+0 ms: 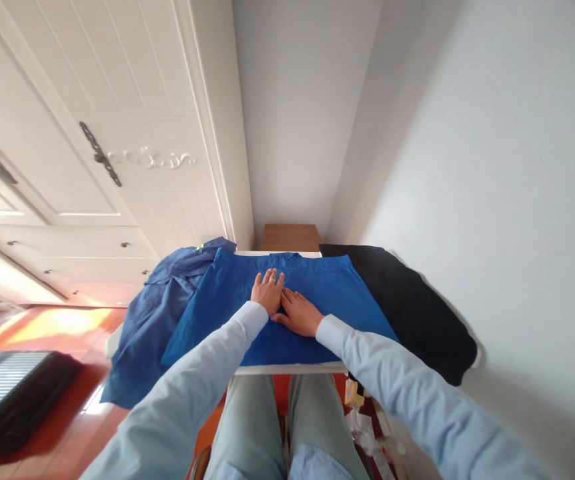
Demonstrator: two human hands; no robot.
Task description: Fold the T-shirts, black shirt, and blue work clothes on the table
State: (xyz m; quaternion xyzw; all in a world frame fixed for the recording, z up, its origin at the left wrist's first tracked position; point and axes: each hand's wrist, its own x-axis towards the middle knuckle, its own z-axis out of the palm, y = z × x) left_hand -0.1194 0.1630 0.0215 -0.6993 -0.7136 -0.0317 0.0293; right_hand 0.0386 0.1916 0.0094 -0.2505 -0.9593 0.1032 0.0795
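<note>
A bright blue garment [317,280] lies spread over a white table [287,369], its sides reaching toward both ends. My left hand [267,291] rests flat on the cloth near the middle, fingers stretched away from me, a ring on one finger. Just to its right, my right hand [298,313] also lies flat on the blue fabric, its fingertips meeting the left hand. Neither hand holds anything. Beneath the left side of the garment, a darker blue piece of clothing [152,320] hangs over the table's end. A black garment [412,307] drapes over the right end.
A white wardrobe [157,87] with dark metal handles stands at the left. Beyond the table is a wooden piece [291,237] against the wall. A white wall [507,167] runs close along the right. A dark low object [22,400] sits on the reddish floor [87,427].
</note>
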